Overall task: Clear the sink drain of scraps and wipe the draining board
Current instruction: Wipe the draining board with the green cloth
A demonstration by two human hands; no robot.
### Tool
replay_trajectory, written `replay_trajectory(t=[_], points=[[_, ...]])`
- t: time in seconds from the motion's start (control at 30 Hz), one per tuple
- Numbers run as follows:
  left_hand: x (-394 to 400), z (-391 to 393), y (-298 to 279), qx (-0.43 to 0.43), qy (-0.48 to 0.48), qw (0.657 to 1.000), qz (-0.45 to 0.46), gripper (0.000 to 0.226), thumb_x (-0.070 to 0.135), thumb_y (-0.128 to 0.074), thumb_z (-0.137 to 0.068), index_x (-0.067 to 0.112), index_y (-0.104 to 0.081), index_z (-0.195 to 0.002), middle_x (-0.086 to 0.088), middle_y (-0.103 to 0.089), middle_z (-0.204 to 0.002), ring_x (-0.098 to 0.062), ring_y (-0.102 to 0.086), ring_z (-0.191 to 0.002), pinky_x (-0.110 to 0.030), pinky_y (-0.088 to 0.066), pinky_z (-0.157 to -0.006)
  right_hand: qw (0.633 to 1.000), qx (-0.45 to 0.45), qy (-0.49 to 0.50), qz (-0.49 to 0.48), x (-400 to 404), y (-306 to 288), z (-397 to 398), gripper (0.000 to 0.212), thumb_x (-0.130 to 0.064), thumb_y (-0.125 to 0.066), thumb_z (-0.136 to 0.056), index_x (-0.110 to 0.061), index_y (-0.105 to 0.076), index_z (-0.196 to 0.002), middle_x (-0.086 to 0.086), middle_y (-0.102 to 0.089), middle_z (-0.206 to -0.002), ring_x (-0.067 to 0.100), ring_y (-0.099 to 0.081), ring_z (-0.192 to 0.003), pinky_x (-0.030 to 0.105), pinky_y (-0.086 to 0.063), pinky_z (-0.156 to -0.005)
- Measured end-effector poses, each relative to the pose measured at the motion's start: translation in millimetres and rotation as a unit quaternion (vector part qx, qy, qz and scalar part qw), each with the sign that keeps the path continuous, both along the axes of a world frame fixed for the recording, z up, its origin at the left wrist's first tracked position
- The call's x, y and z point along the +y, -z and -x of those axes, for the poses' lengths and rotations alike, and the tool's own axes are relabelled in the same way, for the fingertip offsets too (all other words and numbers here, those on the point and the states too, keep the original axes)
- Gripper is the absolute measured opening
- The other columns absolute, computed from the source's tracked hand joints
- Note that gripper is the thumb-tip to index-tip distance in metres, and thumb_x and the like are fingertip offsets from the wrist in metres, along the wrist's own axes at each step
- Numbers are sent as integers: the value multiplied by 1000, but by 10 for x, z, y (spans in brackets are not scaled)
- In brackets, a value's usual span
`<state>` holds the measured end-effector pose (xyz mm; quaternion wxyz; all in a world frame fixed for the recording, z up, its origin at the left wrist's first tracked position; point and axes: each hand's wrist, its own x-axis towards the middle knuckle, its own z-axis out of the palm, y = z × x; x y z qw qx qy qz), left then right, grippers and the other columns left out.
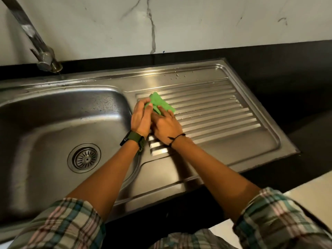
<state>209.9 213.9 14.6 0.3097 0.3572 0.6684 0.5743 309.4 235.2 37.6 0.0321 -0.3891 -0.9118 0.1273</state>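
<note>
Green cloth (160,103) crumpled on ribbed steel draining board (215,108); drain strainer (84,157) bare, scrap-free.

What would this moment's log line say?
left hand + right hand: holding green cloth | draining board: wiping | drain: looks clear

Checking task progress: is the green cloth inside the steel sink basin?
No, both hands hold the green cloth on the ribbed steel draining board.
</note>
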Motion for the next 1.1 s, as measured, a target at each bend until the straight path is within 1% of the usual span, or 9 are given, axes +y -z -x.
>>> replay_trajectory(t=[0.1,0.27,0.33,0.43,0.57,0.73,0.8,0.93,1.1], points=[[-36,-53,-40,27,21,999,13,46,39,-37,-82,15,-54,-117,-9,-57,-125,-16,-53,-101,-27,-41,-91,998,-34,42,-14,255,15,-430,49,-22,-39,-93,-25,-33,-142,-4,-35,-152,20,-20,-145,44,-15,-116],[-138,-205,-122,3,57,998,-11,50,40,-36,-82,13,-51,-121,-9,-52,-130,-14,-49,-105,-24,-37,-89,959,-33,281,3,811,-28,-1330,45,-21,-38,-95,-21,-35,-140,13,-38,-149,28,-26,-141,46,-19,-114],[-159,-275,-131,-5,56,998,-12,49,39,-37,-81,14,-51,-121,-8,-52,-129,-18,-50,-111,-26,-38,-92,949,-14,314,18,843,-42,-1362,43,-20,-39,-95,-17,-40,-138,16,-39,-147,33,-28,-139,48,-21,-113],[-175,-326,-106,-6,53,998,-26,49,39,-38,-81,14,-51,-121,-8,-52,-130,-21,-50,-114,-33,-40,-99,961,-9,277,-5,570,8,-1031,41,-19,-40,-95,-12,-43,-136,12,-41,-147,35,-26,-139,45,-21,-111],[-141,-319,-83,5,39,998,-41,45,35,-41,-82,12,-51,-119,-9,-55,-127,-23,-51,-117,-35,-41,-101,989,23,143,-28,-76,96,-329,44,-20,-43,-92,-16,-43,-136,4,-42,-147,30,-23,-142,44,-16,-114],[-167,-242,-36,-51,-7,997,-57,42,37,-43,-79,18,-52,-115,12,-57,-105,8,-54,-90,0,-42,-72,998,38,44,-16,-271,35,-97,49,-20,-44,-90,-19,-39,-139,1,-44,-147,27,-24,-142,44,-12,-116],[-184,-259,-52,-25,6,998,-49,44,41,-42,-78,20,-51,-115,12,-56,-108,7,-53,-92,1,-41,-74,999,14,21,-29,-135,36,-302,49,-21,-43,-90,-21,-38,-139,1,-45,-146,23,-27,-142,43,-13,-115],[-190,-274,-18,-34,15,997,-62,43,34,-43,-81,14,-50,-119,4,-52,-118,-10,-48,-109,-13,-37,-91,990,-34,131,-47,397,99,-1063,46,-26,-36,-95,-27,-34,-141,-1,-39,-150,16,-23,-143,40,-15,-116],[-190,-289,-67,-72,-17,994,-77,44,28,-43,-81,7,-48,-120,1,-53,-117,-6,-50,-104,-3,-41,-83,963,-32,266,-5,926,3,-1718,44,-21,-38,-95,-19,-39,-139,18,-39,-147,29,-26,-142,48,-16,-115]])
